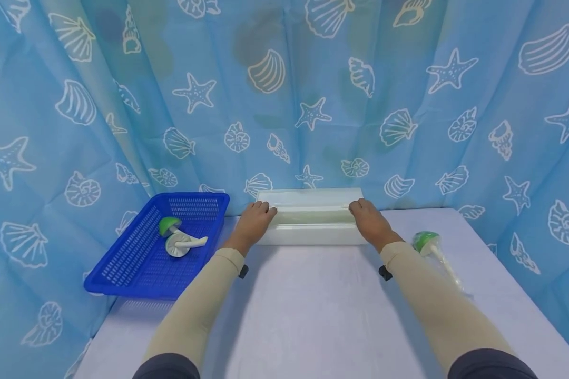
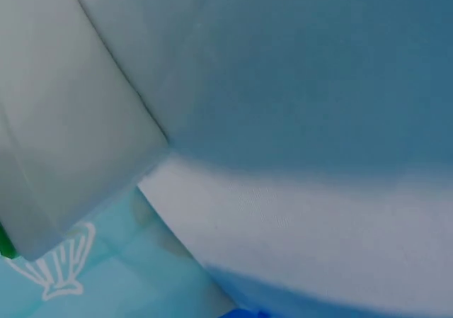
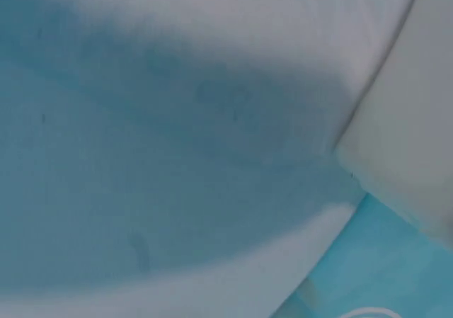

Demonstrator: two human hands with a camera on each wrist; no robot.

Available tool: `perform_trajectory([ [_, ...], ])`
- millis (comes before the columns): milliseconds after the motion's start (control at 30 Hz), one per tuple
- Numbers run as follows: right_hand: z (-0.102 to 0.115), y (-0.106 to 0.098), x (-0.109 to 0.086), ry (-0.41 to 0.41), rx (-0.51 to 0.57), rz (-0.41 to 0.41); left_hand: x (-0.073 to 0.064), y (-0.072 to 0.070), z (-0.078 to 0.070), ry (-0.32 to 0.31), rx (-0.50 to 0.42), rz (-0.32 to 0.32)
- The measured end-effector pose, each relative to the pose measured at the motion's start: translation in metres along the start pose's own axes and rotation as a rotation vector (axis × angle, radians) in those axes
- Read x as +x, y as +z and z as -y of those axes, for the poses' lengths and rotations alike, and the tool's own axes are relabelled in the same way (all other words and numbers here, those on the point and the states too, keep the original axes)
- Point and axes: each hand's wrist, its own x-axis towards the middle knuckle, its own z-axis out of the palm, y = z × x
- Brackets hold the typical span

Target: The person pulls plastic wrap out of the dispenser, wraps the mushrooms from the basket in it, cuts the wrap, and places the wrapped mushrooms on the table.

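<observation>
A long white box (image 1: 313, 236) stands at the back of the table against the curtain, its top gaping and a white flap (image 1: 310, 197) raised along the back. My left hand (image 1: 254, 223) grips the box's left end, fingers curled over the upper edge. At the opposite end my right hand (image 1: 372, 223) holds the same edge the same way. The box's pale side (image 2: 64, 105) fills the left of the left wrist view, and its other end (image 3: 410, 112) shows in the right wrist view. Neither wrist view shows the fingers.
To the left sits a blue plastic basket (image 1: 118, 252) holding two green-capped toy mushrooms (image 1: 169, 223). Another green-capped mushroom (image 1: 425, 241) lies on the table's right side, beside my right forearm. A blue shell-patterned curtain (image 1: 284, 126) hangs behind the white-covered table (image 1: 313, 316).
</observation>
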Motion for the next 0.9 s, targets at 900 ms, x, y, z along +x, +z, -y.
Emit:
perform_trajectory([
  [900, 0.000, -0.063, 0.028, -0.111, -0.114, -0.143, 0.019, -0.070, 0.018, 0.001, 0.214, -0.015],
])
